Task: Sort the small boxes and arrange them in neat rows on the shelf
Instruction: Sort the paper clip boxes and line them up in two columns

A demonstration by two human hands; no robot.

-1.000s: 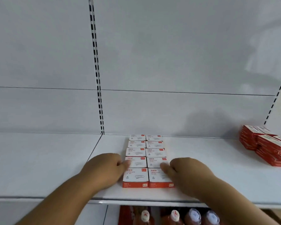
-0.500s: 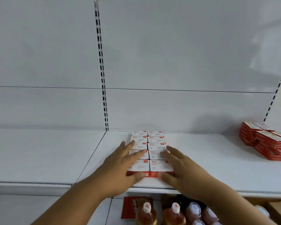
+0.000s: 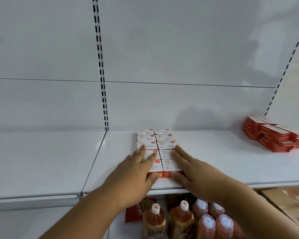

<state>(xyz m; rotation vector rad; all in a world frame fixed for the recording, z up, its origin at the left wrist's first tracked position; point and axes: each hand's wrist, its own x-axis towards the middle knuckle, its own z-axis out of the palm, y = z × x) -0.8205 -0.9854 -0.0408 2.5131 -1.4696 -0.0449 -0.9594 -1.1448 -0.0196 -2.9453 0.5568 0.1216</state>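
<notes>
Several small white boxes with red fronts [image 3: 160,144] lie in two neat columns on the white shelf [image 3: 223,164], running from the back wall toward the front edge. My left hand [image 3: 136,169] rests flat on the left column's front boxes, fingers spread, thumb against the red front face. My right hand [image 3: 186,167] lies flat on the right column's front boxes, thumb also at the front face. Neither hand grips a box. The palms hide parts of the nearest boxes.
A loose pile of red boxes [image 3: 273,137] sits at the shelf's far right. Below the shelf stand several bottles of reddish drink with white caps [image 3: 181,219] and a red packet [image 3: 136,211]. A cardboard carton [image 3: 288,202] is at lower right. A slotted upright [image 3: 101,66] divides the back panel.
Both hands have opened from curled fists beside the front boxes to flat palms lying on top of them, thumbs at the front. The view has shifted slightly downward and left.
</notes>
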